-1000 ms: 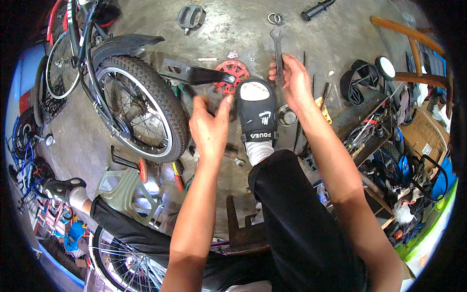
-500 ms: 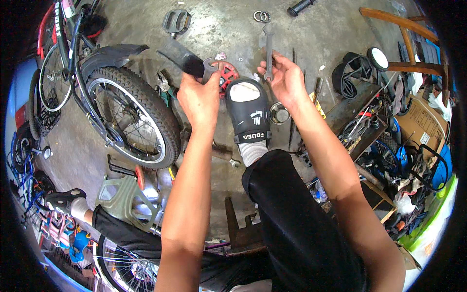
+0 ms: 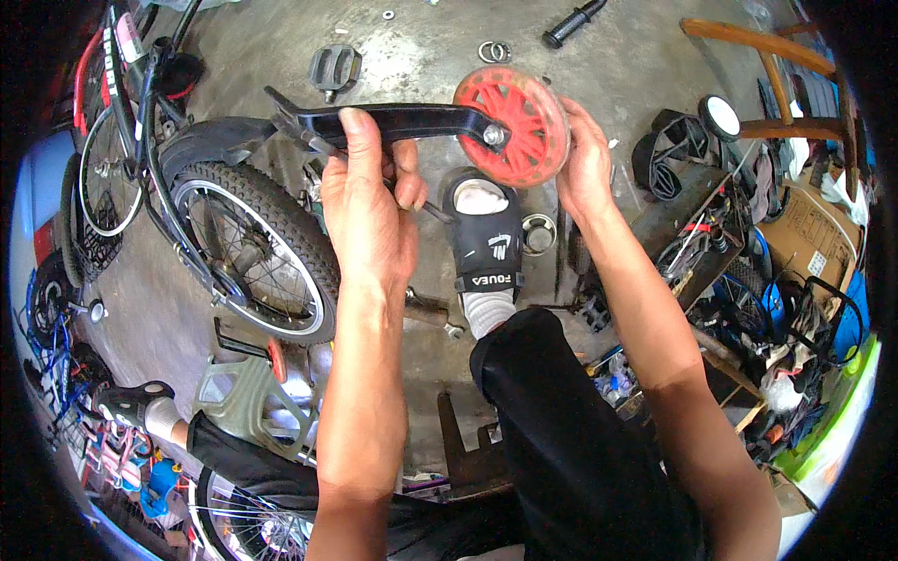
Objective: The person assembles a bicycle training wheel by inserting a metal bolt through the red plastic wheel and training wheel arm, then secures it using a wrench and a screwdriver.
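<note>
Beyond the left grip, floor opens between pedal and metal rings. A bicycle tyre bars its left, a sandalled foot its right.

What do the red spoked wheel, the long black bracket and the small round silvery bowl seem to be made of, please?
Red spoked wheel: probably moulded plastic; its outer ring looks cloudy and translucent.
Long black bracket: likely painted metal, with smooth, glossy highlights, though plastic is possible.
Small round silvery bowl: apparently bare metal, given its grey, shiny reflections.

The red wheel has risen between the hands.
</note>
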`<state>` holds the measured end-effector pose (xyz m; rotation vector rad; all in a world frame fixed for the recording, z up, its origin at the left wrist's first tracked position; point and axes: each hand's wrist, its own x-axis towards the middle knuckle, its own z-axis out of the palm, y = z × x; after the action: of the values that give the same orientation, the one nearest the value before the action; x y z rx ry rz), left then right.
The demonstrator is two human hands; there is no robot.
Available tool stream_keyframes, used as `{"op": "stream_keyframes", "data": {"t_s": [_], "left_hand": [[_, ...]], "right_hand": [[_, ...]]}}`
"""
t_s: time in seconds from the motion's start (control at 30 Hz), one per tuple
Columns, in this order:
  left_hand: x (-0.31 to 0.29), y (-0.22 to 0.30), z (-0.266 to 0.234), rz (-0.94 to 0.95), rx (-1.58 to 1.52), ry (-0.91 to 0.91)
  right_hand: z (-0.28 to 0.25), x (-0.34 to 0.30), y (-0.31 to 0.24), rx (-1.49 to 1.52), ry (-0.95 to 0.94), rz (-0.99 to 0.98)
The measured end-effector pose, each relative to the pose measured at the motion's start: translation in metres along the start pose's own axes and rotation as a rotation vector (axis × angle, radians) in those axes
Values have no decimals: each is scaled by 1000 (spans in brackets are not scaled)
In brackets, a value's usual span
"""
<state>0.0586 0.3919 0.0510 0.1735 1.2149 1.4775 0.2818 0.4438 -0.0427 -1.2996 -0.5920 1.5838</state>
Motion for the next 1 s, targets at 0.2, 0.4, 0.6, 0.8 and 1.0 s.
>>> {"op": "stream_keyframes", "data": {"t_s": [0.2, 0.4, 0.6, 0.8, 1.0], "left_hand": [[3, -14, 16, -230, -19, 139], [10, -29, -23, -481, -640, -27], [17, -46, -63, -348, -549, -57], [6, -49, -68, -504, -661, -115], [9, -51, -65, -544, -654, -61]], "right_hand": [[-23, -2, 14, -375, -3, -201], [-4, -36, -19, -378, -221, -173], [8, -61, -47, -670, -410, -157], [26, -64, -66, -834, -798, -613], [36, -71, -68, -1033, -826, -638]]}}
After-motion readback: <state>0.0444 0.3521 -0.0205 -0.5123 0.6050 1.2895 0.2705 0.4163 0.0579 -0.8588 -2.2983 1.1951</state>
